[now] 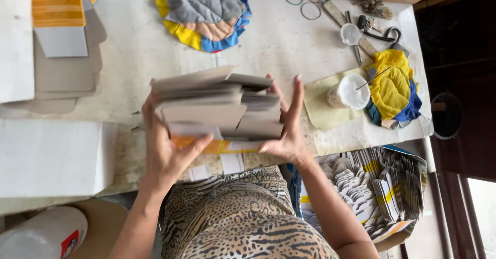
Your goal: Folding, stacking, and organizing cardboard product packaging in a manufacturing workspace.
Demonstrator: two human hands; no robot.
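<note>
From the head camera we see our left hand point(164, 148) and right hand point(287, 127) each with its grip clamped on one end of a stack of flat grey cardboard blanks point(219, 109), held just above the near edge of the tabletop point(279, 42); an orange and yellow printed face shows at the stack's bottom. At far left lies an orange and white flat carton point(58, 16) on more grey blanks. A white box point(54, 158) sits near left. The tabletop is pale and stained, carrying a quilted round cloth point(204, 12), a white cup point(349, 92) and a yellow rag point(392, 86). Lower right, a bin of folded cartons point(380, 186) is partly cut off
</note>
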